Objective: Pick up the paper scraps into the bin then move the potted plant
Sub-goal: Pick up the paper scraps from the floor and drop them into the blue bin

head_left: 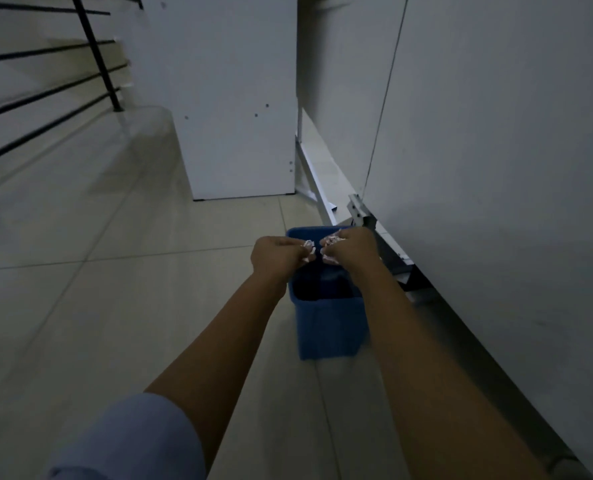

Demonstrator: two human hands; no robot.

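A blue plastic bin (329,327) stands on the tiled floor beside a white panel wall. Both my arms reach out over its open top. My left hand (276,252) is closed around white paper scraps (308,250) that poke out past the fingers. My right hand (352,245) is also closed on a bunch of paper scraps (330,241). The two hands are almost touching above the far half of the bin. No potted plant is in view.
A white cabinet (232,98) stands on the floor behind the bin. White panels (495,150) with a metal bracket (359,211) run along the right. A black stair railing (90,53) and steps lie at the upper left. Tiled floor (97,271) spreads to the left.
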